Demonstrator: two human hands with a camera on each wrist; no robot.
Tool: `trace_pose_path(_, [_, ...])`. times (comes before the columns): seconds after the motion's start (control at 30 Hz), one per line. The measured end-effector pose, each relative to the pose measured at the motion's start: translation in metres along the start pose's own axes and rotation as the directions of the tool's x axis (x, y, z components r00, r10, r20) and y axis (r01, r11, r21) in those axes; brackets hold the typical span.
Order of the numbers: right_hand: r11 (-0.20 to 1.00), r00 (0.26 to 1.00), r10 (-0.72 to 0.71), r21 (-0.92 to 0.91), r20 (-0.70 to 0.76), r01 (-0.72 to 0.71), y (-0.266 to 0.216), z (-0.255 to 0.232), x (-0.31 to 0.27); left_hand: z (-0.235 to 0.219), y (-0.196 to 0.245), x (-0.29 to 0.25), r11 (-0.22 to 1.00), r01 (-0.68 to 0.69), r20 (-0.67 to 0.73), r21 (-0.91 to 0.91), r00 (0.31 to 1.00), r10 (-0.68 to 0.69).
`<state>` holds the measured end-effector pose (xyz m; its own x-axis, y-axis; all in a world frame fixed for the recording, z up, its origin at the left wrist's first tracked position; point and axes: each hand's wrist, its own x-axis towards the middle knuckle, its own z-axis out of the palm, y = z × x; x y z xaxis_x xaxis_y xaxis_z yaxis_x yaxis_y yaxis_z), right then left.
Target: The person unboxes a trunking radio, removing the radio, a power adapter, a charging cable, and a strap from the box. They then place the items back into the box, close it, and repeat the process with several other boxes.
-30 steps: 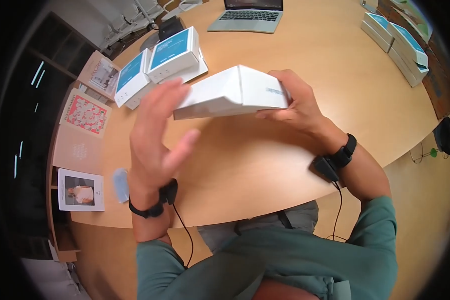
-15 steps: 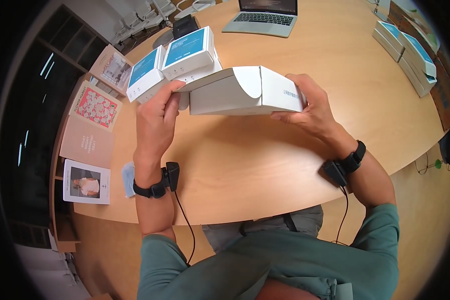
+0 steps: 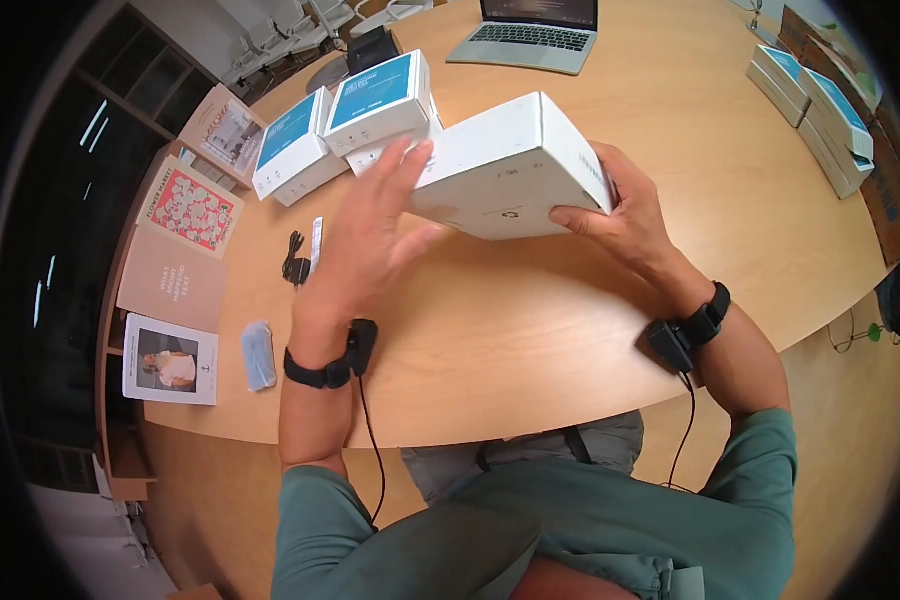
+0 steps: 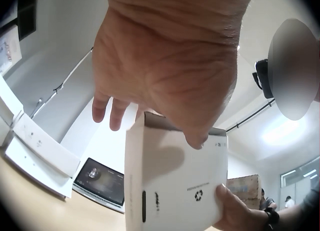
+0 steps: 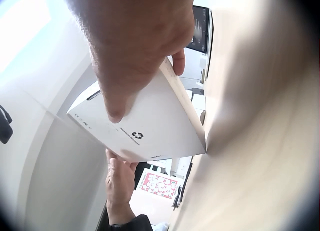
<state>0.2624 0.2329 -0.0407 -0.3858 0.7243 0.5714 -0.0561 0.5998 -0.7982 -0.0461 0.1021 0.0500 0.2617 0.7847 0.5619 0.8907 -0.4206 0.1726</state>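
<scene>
A white cardboard box (image 3: 495, 195) is held tilted above the table in front of me. My right hand (image 3: 630, 210) grips its right end, thumb on the face that bears a recycling mark. Fingers extended, my left hand (image 3: 370, 225) lies against the box's left end. The left wrist view shows the left palm (image 4: 165, 66) over the dark opening edge of the box (image 4: 180, 176), the thumb near that edge. From the right wrist, the right thumb presses the box's face (image 5: 150, 121), and the left hand (image 5: 120, 183) is at the opposite end.
Blue-topped white boxes (image 3: 375, 95) are stacked at the back left, with more (image 3: 815, 110) at the far right. A laptop (image 3: 525, 40) stands at the back. A black cable (image 3: 295, 262), a pale blue packet (image 3: 258, 355) and upright books (image 3: 190, 215) are on the left.
My left hand has gone from pinching the flap to lying with straight fingers at the box's end. The box has turned, its marked face now toward me and the flap out of sight.
</scene>
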Motion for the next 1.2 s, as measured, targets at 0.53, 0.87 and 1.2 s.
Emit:
trace_pose_path(0.53, [0.884, 0.990, 0.121, -0.462, 0.065, -0.078, 0.023, -0.034, 0.013, 0.062, 0.007, -0.031, 0.981, 0.086, 0.295, -0.176, 0.955, -0.031])
trace_pose_path(0.87, [0.593, 0.836, 0.124, -0.715, 0.534, 0.369, -0.040, 0.034, -0.020, 0.044, 0.003, -0.026, 0.976, 0.218, 0.609, 0.025, 0.771, -0.188])
trace_pose_path(1.2, [0.312, 0.926, 0.374, -0.948, 0.058, -0.067, 0.020, -0.105, -0.017, 0.060, 0.013, -0.042, 0.987, 0.112, 0.567, 0.112, 0.809, -0.156])
